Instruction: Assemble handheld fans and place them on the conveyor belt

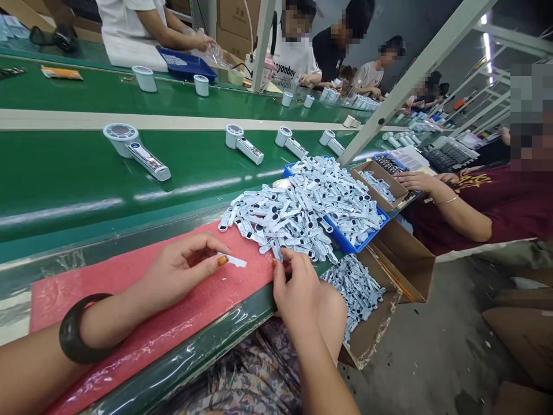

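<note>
My left hand, with a dark bangle on the wrist, is over the pink foam mat. Its thumb and forefinger close on a small flat white plastic strip that points to the right. At the near edge of a heap of light-blue plastic pieces, my right hand pinches one light-blue plastic piece between thumb and fingers. Most pieces in the heap are elongated with a small dark window. Part of the heap spills from a blue tray onto the mat.
Handheld fans lie along the green conveyor. Below the bench edge on the right, a cardboard box holds more light-blue pieces. A slanting metal post rises beyond the heap. A co-worker's hand is at the right; other people work across the line.
</note>
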Available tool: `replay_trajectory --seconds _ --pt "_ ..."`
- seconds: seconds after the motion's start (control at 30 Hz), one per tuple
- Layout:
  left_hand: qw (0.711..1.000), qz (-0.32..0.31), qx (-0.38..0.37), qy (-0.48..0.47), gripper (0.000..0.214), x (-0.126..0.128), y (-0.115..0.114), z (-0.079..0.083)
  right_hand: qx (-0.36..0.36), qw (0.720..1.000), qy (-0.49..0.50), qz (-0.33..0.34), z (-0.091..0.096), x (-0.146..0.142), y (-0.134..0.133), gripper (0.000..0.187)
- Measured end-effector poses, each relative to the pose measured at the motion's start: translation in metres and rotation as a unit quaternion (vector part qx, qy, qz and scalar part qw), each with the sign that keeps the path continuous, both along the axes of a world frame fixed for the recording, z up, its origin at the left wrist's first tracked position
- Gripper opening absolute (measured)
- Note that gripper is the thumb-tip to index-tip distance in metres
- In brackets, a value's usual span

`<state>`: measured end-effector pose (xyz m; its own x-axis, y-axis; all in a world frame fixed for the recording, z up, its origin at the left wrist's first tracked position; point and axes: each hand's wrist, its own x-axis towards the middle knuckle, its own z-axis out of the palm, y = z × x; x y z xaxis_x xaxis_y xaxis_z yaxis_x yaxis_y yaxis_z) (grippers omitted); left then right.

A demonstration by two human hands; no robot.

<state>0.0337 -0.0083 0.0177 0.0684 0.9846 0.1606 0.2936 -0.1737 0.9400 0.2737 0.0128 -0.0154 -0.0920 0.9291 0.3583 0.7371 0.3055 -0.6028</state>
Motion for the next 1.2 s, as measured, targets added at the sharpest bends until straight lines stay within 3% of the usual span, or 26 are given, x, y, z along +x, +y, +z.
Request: replay_trajectory --seconds 0.13,0.2,0.37,0.57,0.87,1.2 --pt "0.999 -0.022 -0.015 0.024 0.018 -0.001 0.0 -0.004 -0.085 0.977 0.192 0.024 0.005 0.005 -0.002 0.023" --pt "0.998 -0.042 -0.021 0.039 0.019 -0.001 0.0 -0.005 -0.11 0.966 0.234 0.025 0.008 0.007 -0.005 0.025" --pt "0.993 -0.078 -0.022 0.081 0.02 -0.001 0.001 -0.005 -0.138 0.96 0.243 0.025 0.011 0.007 -0.01 0.026" --pt "0.992 -0.078 -0.019 0.094 0.02 -0.001 0.001 -0.004 -0.131 0.959 0.246 0.049 0.013 0.004 -0.012 0.025" --pt "0.993 -0.083 -0.004 0.078 0.02 0.003 -0.001 -0.002 -0.034 0.976 0.176 0.123 0.012 -0.012 -0.019 0.023" --pt "0.993 -0.096 -0.006 0.072 0.02 0.005 -0.002 0.002 0.009 0.994 -0.033 0.099 0.01 -0.023 -0.002 0.02"
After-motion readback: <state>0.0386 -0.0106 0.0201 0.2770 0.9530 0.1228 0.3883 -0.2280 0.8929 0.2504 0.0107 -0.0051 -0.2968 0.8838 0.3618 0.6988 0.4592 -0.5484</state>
